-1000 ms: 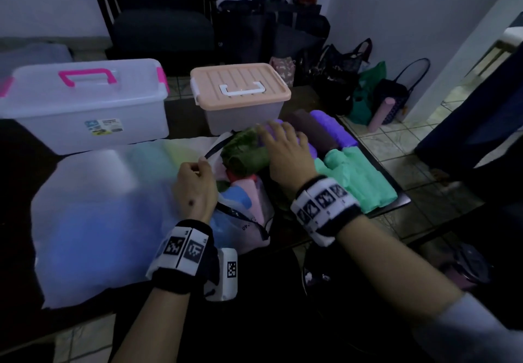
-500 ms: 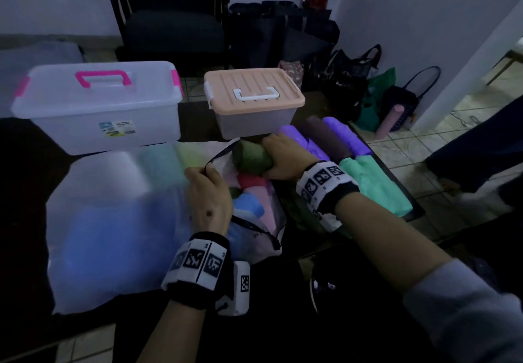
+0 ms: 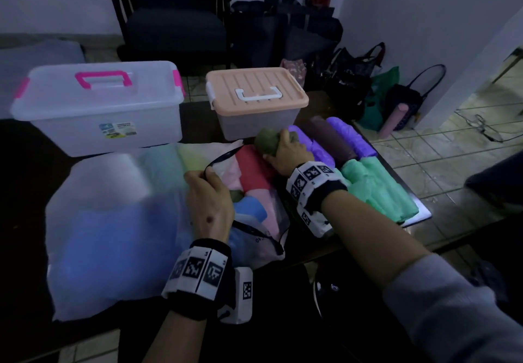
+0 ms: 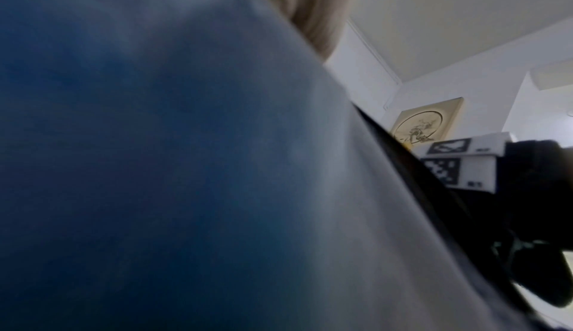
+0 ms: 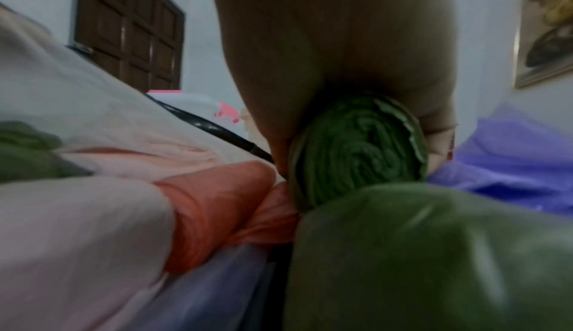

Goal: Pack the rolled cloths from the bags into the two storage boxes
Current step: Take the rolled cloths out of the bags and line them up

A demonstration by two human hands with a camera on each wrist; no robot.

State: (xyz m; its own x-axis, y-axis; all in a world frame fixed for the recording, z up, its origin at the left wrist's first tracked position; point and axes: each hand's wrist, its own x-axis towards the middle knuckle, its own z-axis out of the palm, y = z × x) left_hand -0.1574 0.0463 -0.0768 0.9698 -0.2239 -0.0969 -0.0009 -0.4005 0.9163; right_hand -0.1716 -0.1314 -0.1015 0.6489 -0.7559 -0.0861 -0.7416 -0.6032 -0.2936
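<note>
My right hand (image 3: 285, 150) grips a dark green rolled cloth (image 3: 267, 141) (image 5: 356, 150) just above the mouth of a translucent zip bag (image 3: 113, 221), in front of the peach-lidded box (image 3: 256, 99). My left hand (image 3: 208, 192) pinches the bag's black zipper edge (image 3: 223, 156) and holds it open. Red (image 3: 253, 173), pink and blue (image 3: 250, 209) rolls lie inside the bag. Purple (image 3: 311, 147), brown and mint green rolls (image 3: 376, 187) lie in rows to the right. The clear box with pink handle (image 3: 99, 102) stands at the back left; both lids are closed.
A dark armchair (image 3: 169, 17) stands behind the boxes. Several dark bags (image 3: 348, 79) and a pink roll (image 3: 392, 120) sit on the tiled floor at the back right. The table edge runs close on the right, under the mint rolls.
My right hand closed round the dark green roll and lifted it out of the bag toward the peach-lidded box. My left hand kept hold of the zipper edge.
</note>
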